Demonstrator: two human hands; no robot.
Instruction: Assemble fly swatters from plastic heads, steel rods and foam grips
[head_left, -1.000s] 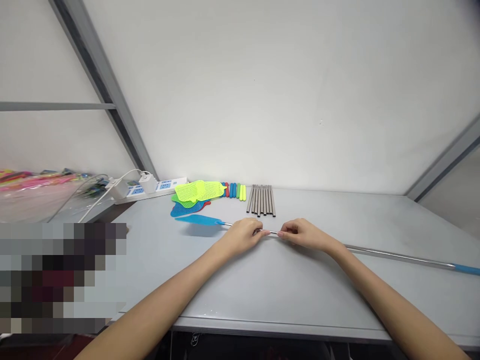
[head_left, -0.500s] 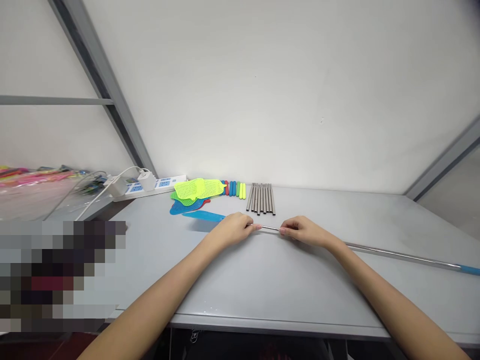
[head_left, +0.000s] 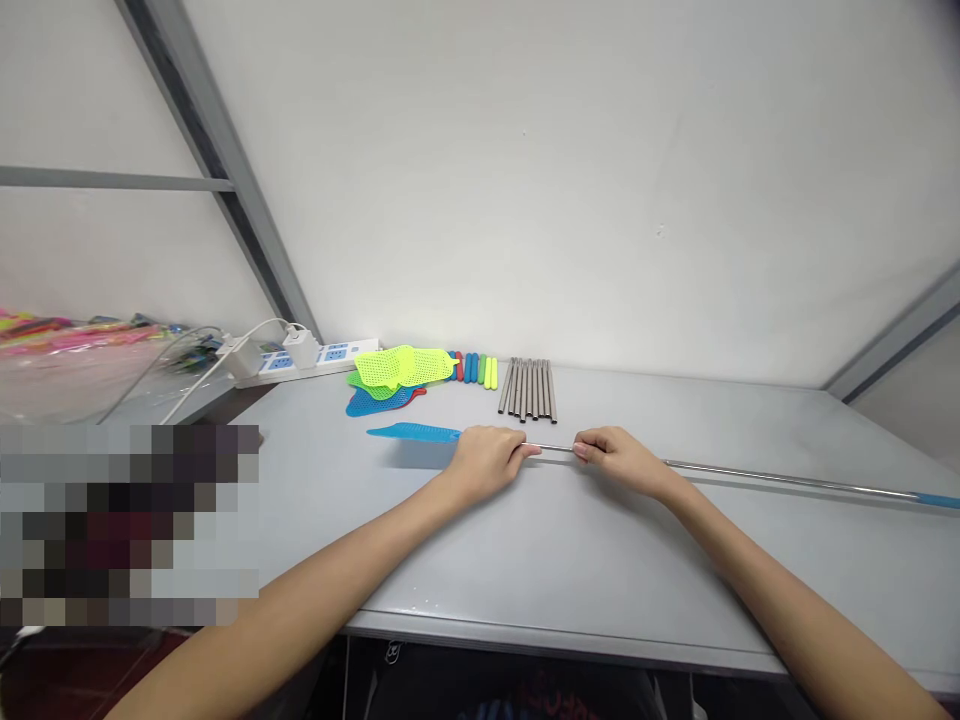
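Note:
A long telescopic fly swatter (head_left: 787,478) lies across in front of me, with its thin metal rod drawn out. The blue swatter head (head_left: 414,432) points left, and a blue grip (head_left: 937,500) is at the right end. My left hand (head_left: 491,460) is closed around the rod beside the head, hiding where they join. A short way to the right, my right hand (head_left: 615,457) pinches the same rod between thumb and fingers. Thin bare rod (head_left: 553,447) shows between the hands.
Behind my hands lie perforated yellow, green, blue and red swatter heads (head_left: 405,368), a row of coloured grips (head_left: 480,369) and several metal tubes (head_left: 529,390). A power strip (head_left: 322,360) with plugs and cables sits back left, near plastic-wrapped goods (head_left: 90,345). A wall rises behind the table (head_left: 525,560).
My view has shifted slightly. Both hands stay on the rod, with about the same gap between them, and the right part of the rod lies a little higher in view.

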